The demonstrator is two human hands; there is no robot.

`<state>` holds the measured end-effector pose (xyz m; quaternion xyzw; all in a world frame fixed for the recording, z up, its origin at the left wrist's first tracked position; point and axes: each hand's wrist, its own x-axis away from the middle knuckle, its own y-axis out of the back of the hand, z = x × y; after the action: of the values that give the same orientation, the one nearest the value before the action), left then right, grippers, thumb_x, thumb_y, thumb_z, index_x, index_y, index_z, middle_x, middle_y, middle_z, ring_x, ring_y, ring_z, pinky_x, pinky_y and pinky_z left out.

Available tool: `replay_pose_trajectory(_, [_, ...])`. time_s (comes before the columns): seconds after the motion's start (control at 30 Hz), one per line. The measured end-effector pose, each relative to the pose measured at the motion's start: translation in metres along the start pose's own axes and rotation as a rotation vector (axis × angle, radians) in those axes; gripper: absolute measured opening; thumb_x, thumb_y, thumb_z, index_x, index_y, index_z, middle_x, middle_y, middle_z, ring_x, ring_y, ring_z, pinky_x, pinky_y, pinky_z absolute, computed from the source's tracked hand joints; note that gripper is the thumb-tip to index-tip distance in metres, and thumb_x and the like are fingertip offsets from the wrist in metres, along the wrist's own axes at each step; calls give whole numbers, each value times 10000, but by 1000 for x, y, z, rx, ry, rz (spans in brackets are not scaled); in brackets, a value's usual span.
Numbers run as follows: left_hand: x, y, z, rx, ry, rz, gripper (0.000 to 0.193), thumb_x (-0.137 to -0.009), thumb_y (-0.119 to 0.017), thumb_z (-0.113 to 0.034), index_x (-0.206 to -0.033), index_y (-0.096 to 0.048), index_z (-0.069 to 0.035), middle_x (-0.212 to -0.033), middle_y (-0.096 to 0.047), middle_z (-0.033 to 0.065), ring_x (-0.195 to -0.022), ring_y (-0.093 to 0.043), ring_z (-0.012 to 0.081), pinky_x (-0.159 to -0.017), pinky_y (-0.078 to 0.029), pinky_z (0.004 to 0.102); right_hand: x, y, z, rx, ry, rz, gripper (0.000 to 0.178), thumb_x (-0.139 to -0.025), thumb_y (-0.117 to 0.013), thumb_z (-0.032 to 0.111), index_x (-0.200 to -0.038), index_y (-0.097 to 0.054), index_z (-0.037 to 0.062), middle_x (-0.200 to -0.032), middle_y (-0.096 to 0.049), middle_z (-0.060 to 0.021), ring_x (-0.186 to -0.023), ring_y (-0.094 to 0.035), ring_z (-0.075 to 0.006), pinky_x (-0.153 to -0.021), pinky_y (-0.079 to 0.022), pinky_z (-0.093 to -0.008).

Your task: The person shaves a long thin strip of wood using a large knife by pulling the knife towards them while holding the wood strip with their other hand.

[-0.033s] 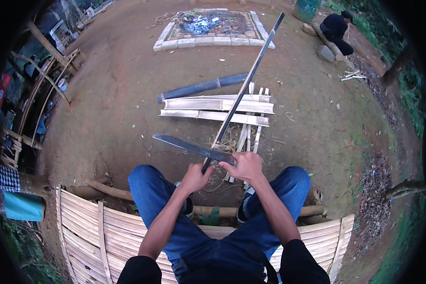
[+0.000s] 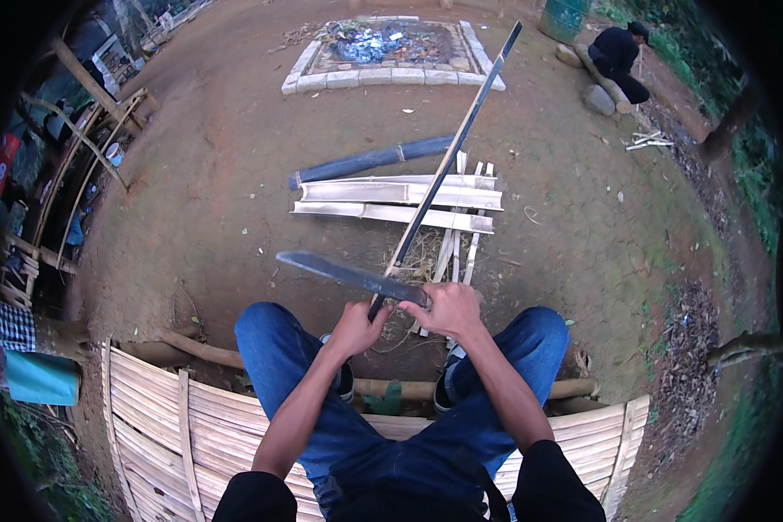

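Note:
My left hand (image 2: 359,328) is closed around the near end of a long, narrow bamboo strip (image 2: 439,181), dark on one side and pale along its edge. The strip slants up and away to the right. In my right hand (image 2: 451,311) is the dark handle of a machete (image 2: 344,273). Its broad blade points left and crosses the strip just beyond my left hand. The two hands are close together between my knees, and the right thumb lies along the handle near the strip. How firmly the blade touches the strip I cannot tell.
Split bamboo pieces (image 2: 400,193), thin strips (image 2: 445,258) and a dark bamboo length (image 2: 365,163) lie on the dirt ahead. Beyond is a stone-edged fire pit (image 2: 357,78). I sit on a slatted bamboo bench (image 2: 148,409). Another person (image 2: 616,54) crouches at far right.
The machete and my right hand have shifted slightly left and toward me along the strip. My left hand and the bamboo strip look nearly unmoved.

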<state>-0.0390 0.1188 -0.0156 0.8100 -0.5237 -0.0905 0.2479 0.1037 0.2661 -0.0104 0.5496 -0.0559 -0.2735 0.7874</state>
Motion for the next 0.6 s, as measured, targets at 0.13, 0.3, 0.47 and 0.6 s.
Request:
replay_pose_trajectory(0.13, [0,-8,23,24,-134,-70,209,-888,-565,-86,-1049,-613,40,-941,-635,253,-902,-626,331,-788,-476,403,4,-5,12,43,157,10,648,-755,-574,693,-675,-680,59,-553,-620,-141,-543,-658,-306,-517,-525,-408])
replay_pose_trajectory(0.3, [-12,-8,25,64,-72,-60,237,-882,-550,-69,-1089,-604,33,-985,-630,272,-939,-624,362,-821,-467,423,2,-11,6,23,2,90,655,-760,-552,711,-713,-696,73,-577,-636,-137,-541,-660,-294,-523,-526,-413])
replay_pose_trajectory(0.47, [-3,-15,41,36,-54,-108,212,-910,-566,-158,-931,-618,46,-732,-607,240,-686,-620,316,-664,-465,414,1,-15,2,11,22,50,667,-772,-535,717,-727,-703,72,-530,-610,-147,-514,-647,-301,-514,-521,-426])
replay_pose_trajectory(0.6, [-1,-9,29,32,55,-80,302,-926,-567,-220,-819,-604,60,-571,-549,211,-531,-587,266,-555,-437,412,-4,-10,-1,-28,-192,90,663,-774,-531,720,-724,-707,83,-530,-607,-157,-511,-645,-298,-521,-520,-437])
